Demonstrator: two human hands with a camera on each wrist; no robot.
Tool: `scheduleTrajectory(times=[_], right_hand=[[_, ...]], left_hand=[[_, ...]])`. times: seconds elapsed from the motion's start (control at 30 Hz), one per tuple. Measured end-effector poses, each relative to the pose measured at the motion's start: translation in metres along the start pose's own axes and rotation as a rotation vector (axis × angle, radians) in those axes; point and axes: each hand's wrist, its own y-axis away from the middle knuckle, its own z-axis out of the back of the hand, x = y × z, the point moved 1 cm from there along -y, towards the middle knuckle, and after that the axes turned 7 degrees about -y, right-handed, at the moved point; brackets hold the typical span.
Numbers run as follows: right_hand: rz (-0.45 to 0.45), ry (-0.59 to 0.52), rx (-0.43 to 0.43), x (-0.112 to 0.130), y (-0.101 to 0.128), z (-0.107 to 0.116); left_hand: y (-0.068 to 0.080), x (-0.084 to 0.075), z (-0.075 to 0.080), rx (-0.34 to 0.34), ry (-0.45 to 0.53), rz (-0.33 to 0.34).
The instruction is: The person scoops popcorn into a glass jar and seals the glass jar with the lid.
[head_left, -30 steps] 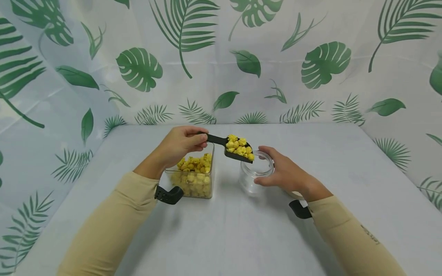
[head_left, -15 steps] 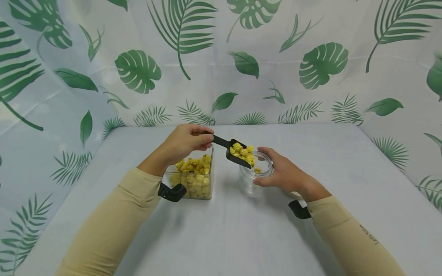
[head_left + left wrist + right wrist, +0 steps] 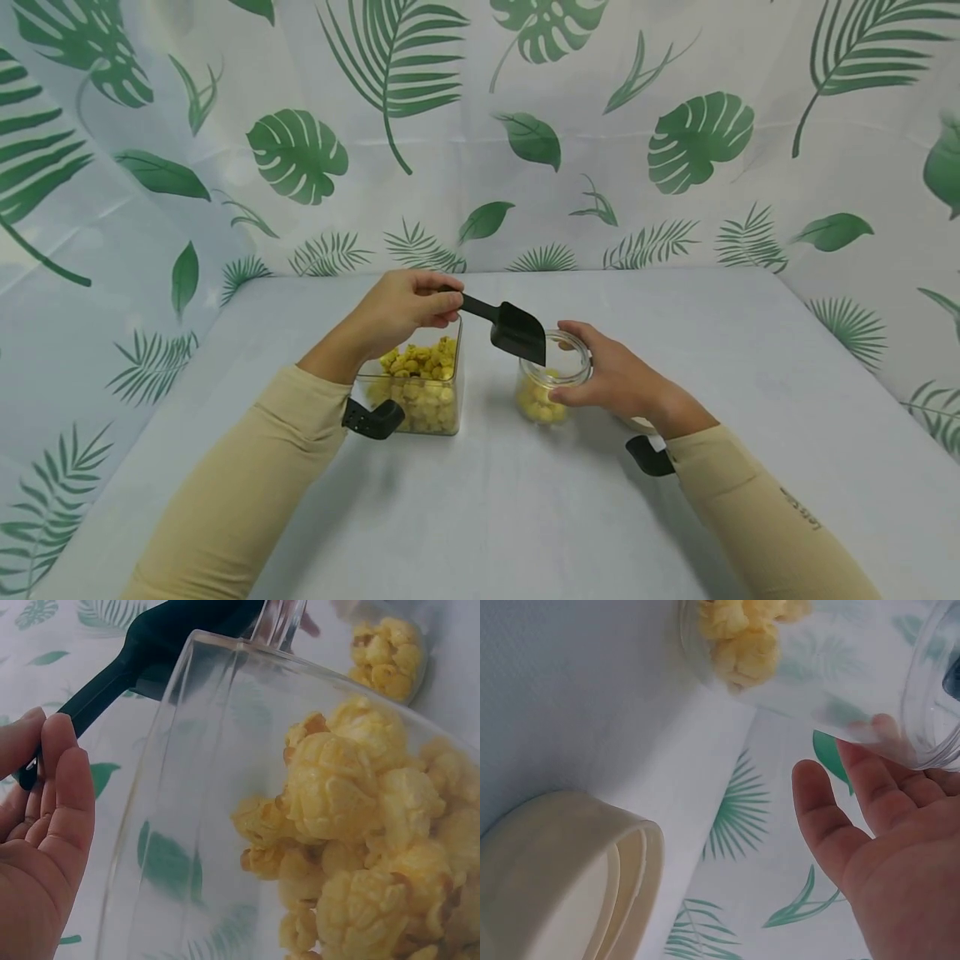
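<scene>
My left hand (image 3: 408, 308) pinches the handle end of a black scoop (image 3: 519, 333). The scoop's bowl tilts down over the rim of a clear jar (image 3: 528, 379), and no popcorn shows in it. Yellow popcorn (image 3: 540, 407) lies in the bottom of the jar. My right hand (image 3: 618, 375) holds the upright jar from the right, thumb in front and fingers behind. Below the left hand, a clear square container (image 3: 459, 408) holds more popcorn (image 3: 337, 795); its near wall fills much of the left wrist view.
A round cream-coloured lid (image 3: 562, 877) lies on the white table (image 3: 480, 517) beside the jar, mostly hidden by the right hand in the head view. Behind the table hangs a white cloth (image 3: 450, 192) with green leaf prints.
The left hand has moved slightly right and tipped the scoop further down. Popcorn has slid from the scoop into the jar. The right hand has stayed at the jar.
</scene>
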Motion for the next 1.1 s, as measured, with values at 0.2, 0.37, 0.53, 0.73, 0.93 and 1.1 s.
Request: scheduleTrajectory(times=[0.2, 0.37, 0.53, 0.73, 0.93, 1.1], right_hand=[[0.008, 0.014, 0.003, -0.001, -0.001, -0.001], [0.001, 0.003, 0.012, 0.000, -0.001, -0.002], [-0.008, -0.001, 0.016, 0.001, 0.000, 0.000], [-0.030, -0.025, 0.015, 0.005, 0.003, 0.003], [-0.037, -0.055, 0.032, 0.006, 0.004, 0.002], [0.017, -0.055, 0.036, 0.008, 0.004, 0.004]], left_hand=[[0.002, 0.005, 0.002, 0.005, 0.011, -0.013], [0.006, 0.014, 0.007, 0.002, 0.027, -0.033], [0.015, 0.021, 0.013, -0.008, 0.025, -0.035], [0.027, 0.024, 0.026, -0.053, 0.089, -0.049], [0.043, 0.026, 0.051, -0.096, 0.079, -0.068], [0.058, 0.030, 0.074, -0.132, 0.023, -0.058]])
